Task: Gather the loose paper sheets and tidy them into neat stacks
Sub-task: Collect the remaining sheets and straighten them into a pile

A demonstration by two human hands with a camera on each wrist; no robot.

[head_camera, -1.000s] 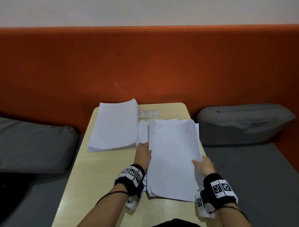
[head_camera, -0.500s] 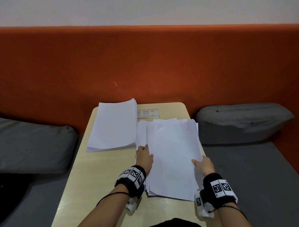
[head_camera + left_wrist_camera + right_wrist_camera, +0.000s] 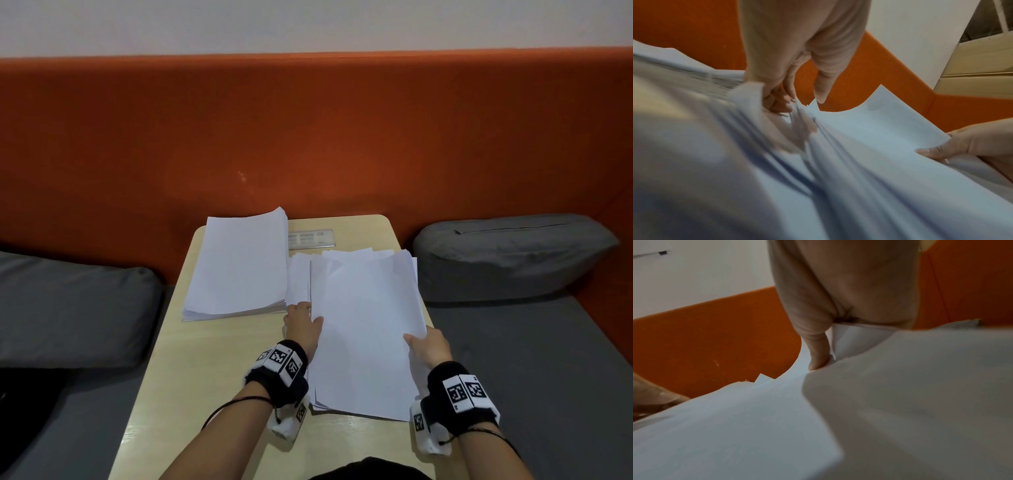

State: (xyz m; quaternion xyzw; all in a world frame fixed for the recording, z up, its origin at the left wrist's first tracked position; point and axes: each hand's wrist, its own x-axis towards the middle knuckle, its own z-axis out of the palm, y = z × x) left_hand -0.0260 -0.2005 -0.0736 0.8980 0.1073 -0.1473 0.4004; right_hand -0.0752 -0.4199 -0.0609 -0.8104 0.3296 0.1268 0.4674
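Left hand [image 3: 303, 325] is grasping the left edge of the loose paper sheets [image 3: 366, 329], fingers curled under them. Right hand [image 3: 428, 347] is pinching their right edge, thumb on top. These sheets are lying fanned on the right half of the desk [image 3: 205, 359]. Two paper piles counted: this one and a squared stack [image 3: 239, 263] at far left. A label plate [image 3: 311, 237] is showing writing too small to read. Only the left wrist view is showing a cardboard box [image 3: 980, 65].
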